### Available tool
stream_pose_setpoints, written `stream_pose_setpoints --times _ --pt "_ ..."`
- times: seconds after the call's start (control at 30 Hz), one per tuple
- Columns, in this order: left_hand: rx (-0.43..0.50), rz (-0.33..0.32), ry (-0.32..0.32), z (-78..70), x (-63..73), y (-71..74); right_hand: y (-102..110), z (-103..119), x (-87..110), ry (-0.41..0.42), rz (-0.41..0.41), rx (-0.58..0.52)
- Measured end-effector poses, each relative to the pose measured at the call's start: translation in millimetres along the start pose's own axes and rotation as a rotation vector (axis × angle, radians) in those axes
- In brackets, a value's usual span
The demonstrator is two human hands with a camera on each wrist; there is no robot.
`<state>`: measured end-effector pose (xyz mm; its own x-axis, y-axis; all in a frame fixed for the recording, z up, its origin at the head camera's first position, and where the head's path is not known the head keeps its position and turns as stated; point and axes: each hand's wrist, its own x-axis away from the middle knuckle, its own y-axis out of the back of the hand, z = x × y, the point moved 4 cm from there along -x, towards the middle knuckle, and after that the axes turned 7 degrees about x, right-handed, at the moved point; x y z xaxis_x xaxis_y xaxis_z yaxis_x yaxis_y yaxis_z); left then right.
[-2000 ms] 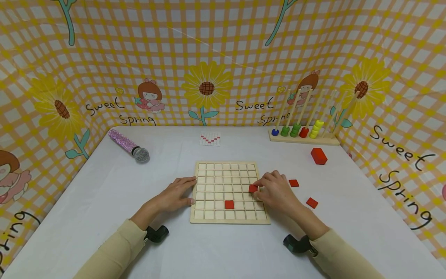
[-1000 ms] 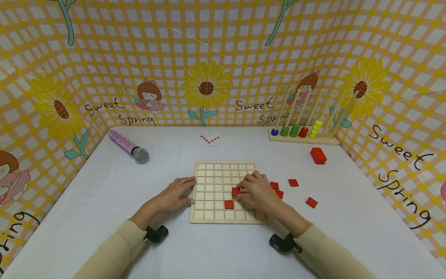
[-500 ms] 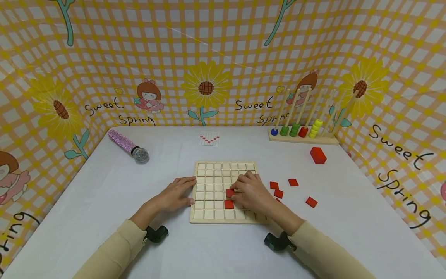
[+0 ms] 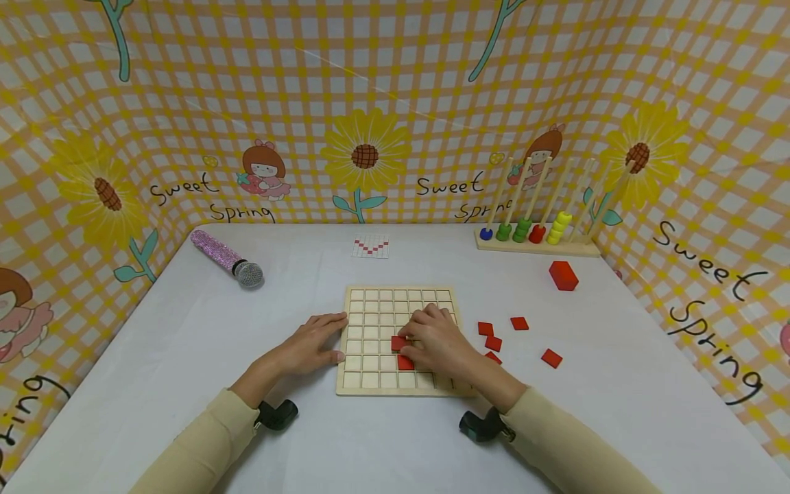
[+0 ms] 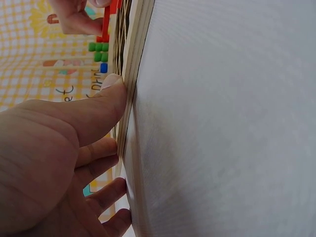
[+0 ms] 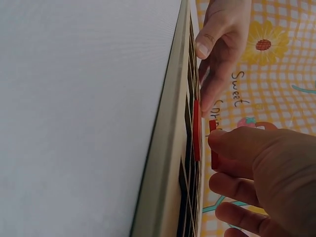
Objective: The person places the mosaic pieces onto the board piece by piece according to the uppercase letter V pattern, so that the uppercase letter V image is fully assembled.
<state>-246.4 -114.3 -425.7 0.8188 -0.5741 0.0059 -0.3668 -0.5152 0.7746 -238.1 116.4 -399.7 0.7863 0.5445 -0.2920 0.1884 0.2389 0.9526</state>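
A wooden grid board (image 4: 364, 389) lies on the white table. My right hand (image 4: 437, 342) pinches a red square tile (image 4: 398, 343) between thumb and fingers over the board's lower middle. The right wrist view shows this held tile (image 6: 214, 153) just off the board's surface. Another red tile (image 4: 405, 363) sits in a cell of the grid, partly behind the right thumb. My left hand (image 4: 308, 345) rests against the board's left edge, fingers relaxed and thumb at the rim (image 5: 129, 69).
Several loose red tiles (image 4: 493, 343) lie right of the board. A red block (image 4: 564, 276) and a bead abacus (image 4: 537, 248) stand at the back right. A small pattern card (image 4: 371, 246) lies behind the board. A glittery microphone (image 4: 227, 259) is at the back left.
My right hand has carried the held tile leftward across the board, from its right side to just above the placed tile. The loose tiles have come into sight. The left hand has not moved.
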Motion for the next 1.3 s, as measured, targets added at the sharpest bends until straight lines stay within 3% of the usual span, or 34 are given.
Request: stream_pose_setpoints --times 0.5,1.3 --pt "0.005 -0.002 0.017 -0.1 0.2 -0.4 -7.2 8.5 -7.3 0.034 0.022 0.018" --pt "0.001 -0.002 0.009 -1.1 0.8 0.7 -8.9 12.8 -10.9 0.013 0.066 0.025"
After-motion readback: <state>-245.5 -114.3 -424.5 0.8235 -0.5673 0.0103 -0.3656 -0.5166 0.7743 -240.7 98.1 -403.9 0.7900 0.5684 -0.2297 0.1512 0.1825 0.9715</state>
